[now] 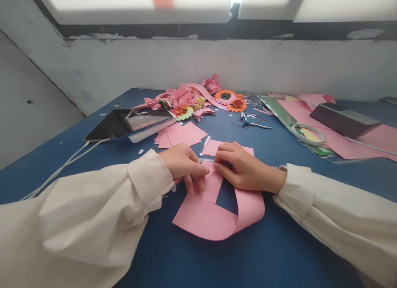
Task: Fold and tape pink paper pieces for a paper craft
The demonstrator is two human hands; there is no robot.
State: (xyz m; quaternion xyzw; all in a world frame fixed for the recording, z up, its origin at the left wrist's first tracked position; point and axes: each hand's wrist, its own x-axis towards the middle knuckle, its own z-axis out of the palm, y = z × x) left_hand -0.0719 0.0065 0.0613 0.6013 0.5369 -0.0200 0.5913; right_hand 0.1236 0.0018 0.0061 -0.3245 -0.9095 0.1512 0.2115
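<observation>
Your work surface is a blue table [257,250], set against a pale wall [217,62]. Next in size, at its right side: a clear plastic pouch [277,114] with a green sheet inside; pink sheets [344,145] lie about it, whether in or on top you cannot tell from this angle. The dark box [344,118] resting over them shows no contents. A dark tablet [107,124] lies on the left, well apart from the work. The pink paper loop [204,217] sits centrally, directly in front of you, between and beneath your two hands. Key relation: its flat end runs from your fingertips back toward you, long axis roughly in line with your gaze, while the broad bend bows out to your right and passes under the right palm. Your left hand [182,164] is nearer the flat end, thumb and forefinger apparently pinched on a pale sliver [210,172]; your right hand [245,170] is nearer the bend, its fingers curled with the tips just beside that sliver, grip unclear. The sliver, smallest item noted, slants across the flat end between both sets of fingertips.
</observation>
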